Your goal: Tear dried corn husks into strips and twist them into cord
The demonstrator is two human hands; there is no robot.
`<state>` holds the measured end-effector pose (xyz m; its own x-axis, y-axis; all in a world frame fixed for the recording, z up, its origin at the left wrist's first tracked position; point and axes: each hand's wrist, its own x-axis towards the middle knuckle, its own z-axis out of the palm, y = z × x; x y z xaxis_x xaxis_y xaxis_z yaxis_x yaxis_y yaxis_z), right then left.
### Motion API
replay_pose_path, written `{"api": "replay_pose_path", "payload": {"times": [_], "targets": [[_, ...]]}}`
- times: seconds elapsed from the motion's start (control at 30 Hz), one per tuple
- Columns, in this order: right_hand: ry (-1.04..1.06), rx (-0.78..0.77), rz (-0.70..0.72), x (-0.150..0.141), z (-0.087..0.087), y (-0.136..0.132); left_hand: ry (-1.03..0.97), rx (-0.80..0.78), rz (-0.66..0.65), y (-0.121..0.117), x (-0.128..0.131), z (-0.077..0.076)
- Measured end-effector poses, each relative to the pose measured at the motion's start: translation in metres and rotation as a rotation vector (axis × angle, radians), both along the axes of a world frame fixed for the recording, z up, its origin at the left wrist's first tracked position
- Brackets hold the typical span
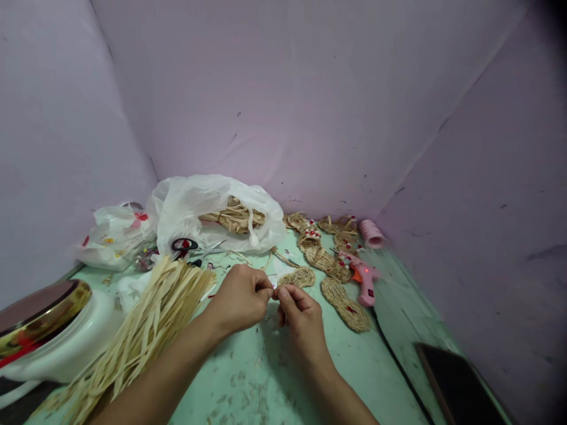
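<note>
My left hand [245,297] and my right hand [301,316] meet over the middle of the green table, their fingertips pinched close together. Whatever lies between the fingertips is too small to make out. Just behind them is a braided straw sole [297,277], partly covered by my right hand. Another braided sole [345,304] with a small red spot lies to the right. Farther back rest braided straw slippers [321,257] with red and white beads. A pink glue gun [364,277], its small light glowing orange, lies beside them.
Dry straw strips [146,319] spread at the left, near a white pot [84,336]. At the back sit a white plastic bag [190,200] holding straw, and scissors [184,244]. Right of these are a pink spool [371,234], a black cord [398,360] and a dark flat device [458,383].
</note>
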<state>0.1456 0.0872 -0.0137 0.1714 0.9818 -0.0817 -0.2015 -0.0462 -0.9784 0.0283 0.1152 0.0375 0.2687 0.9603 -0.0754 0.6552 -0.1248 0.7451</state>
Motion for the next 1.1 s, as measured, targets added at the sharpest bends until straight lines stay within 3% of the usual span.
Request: {"api": "replay_pose_path", "payload": {"times": [0.27, 0.53, 0.63, 0.87, 0.97, 1.1], "targets": [[0.316, -0.114, -0.051, -0.004, -0.002, -0.001, 0.052, 0.226, 0.079, -0.007, 0.011, -0.010], [0.398, -0.120, -0.111, -0.010, -0.003, -0.004, 0.343, 0.595, 0.015, -0.013, 0.017, -0.026], [0.441, -0.115, -0.099, -0.009, 0.000, -0.004, 0.337, 0.670, 0.024, -0.014, 0.019, -0.030], [0.683, -0.282, -0.037, 0.002, 0.006, 0.003, 0.145, 0.338, 0.189, -0.001, 0.010, -0.020], [0.766, -0.320, 0.018, 0.004, 0.006, 0.006, 0.041, 0.218, 0.168, 0.003, 0.010, -0.020], [0.725, -0.259, 0.044, 0.004, 0.003, 0.007, -0.140, 0.036, 0.037, 0.000, 0.013, -0.018]]}}
